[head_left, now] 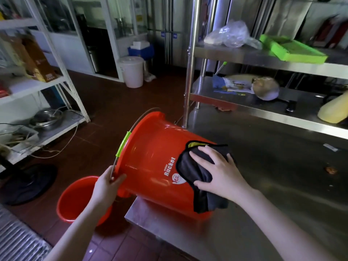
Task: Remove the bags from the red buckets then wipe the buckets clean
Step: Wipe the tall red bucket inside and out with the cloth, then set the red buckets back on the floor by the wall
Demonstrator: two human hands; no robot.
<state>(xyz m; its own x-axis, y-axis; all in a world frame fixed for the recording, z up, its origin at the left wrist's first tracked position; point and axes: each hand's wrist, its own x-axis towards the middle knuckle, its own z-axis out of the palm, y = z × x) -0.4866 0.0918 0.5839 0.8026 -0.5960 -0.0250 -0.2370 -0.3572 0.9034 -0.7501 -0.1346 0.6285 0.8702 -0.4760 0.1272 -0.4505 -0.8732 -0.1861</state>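
The right hand [220,176] lies flat, fingers spread, pressing a black cloth [190,170] against the side of the red bucket [150,157]. The left hand [107,187] pinches its wire handle [122,144] near the rim. The bucket lies sideways on the desk [263,213] corner, its mouth overhanging the edge above a second red bucket [75,196] on open floor [113,102].

The left hand [106,189] and right hand [222,176] are bare, as are both forearms [282,221].

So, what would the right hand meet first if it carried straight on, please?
The right hand, flat on the black cloth, would probably meet bare wall of the red bucket, then its rim.
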